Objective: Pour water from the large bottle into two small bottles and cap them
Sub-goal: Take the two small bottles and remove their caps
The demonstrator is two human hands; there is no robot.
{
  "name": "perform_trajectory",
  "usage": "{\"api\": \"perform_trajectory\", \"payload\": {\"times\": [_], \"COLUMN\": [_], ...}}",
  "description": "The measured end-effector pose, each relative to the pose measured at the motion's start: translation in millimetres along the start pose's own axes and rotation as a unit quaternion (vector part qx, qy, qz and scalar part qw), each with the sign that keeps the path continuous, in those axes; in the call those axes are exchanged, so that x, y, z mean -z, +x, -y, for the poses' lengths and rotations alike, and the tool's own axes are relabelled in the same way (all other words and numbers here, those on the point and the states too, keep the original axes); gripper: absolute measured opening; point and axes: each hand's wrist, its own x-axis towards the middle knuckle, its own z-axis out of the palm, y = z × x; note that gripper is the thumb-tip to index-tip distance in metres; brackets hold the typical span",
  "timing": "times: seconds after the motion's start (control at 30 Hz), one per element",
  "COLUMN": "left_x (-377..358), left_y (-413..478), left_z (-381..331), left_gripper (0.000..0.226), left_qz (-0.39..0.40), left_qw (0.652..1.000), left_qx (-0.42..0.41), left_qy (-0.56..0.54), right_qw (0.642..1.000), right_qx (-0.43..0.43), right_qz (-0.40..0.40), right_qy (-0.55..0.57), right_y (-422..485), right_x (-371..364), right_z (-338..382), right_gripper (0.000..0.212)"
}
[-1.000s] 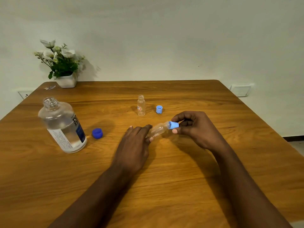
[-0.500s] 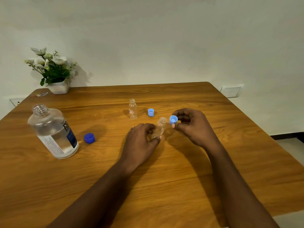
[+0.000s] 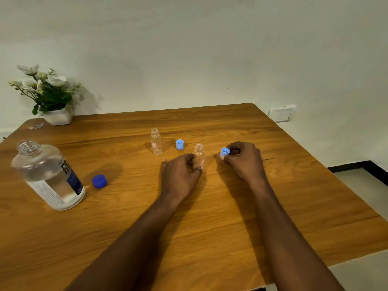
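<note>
L hand [image 3: 179, 175]: btl [image 3: 199, 152] (R hand [image 3: 244, 162]: cap [image 3: 225, 152])

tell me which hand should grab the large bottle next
Left, probably: the uncapped large bottle stands on the table nearer the left hand, which holds a small bottle. The right hand pinches a light blue cap farther away.

A plain home room: wooden table [image 3: 231, 217], potted flowers [image 3: 48, 95], wall switch [image 3: 281, 114] on white wall [image 3: 189, 49].
</note>
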Motion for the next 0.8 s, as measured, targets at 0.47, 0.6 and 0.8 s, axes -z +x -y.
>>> {"api": "perform_trajectory", "payload": {"times": [0.47,0.6,0.8], "left_x": [4,11,28], "left_y": [-7,-18,-34], "left_z": [0,3,11], "left_gripper": [0.059,0.061,0.053], "left_qz": [-0.006,-0.006,-0.019], "left_qw": [0.999,0.999,0.999], "left_qx": [0.023,0.019,0.009], "left_qy": [0.034,0.036,0.027], "right_qw": [0.999,0.997,0.996], "right_qx": [-0.019,-0.012,0.013], "right_qz": [0.013,-0.074,-0.052], "right_qy": [-0.040,0.010,0.072], "right_y": [-6,-19,-54], "right_x": [-10,-5,-13], "right_z": [-6,-3,20], "right_gripper": [0.065,0.050,0.041]}}
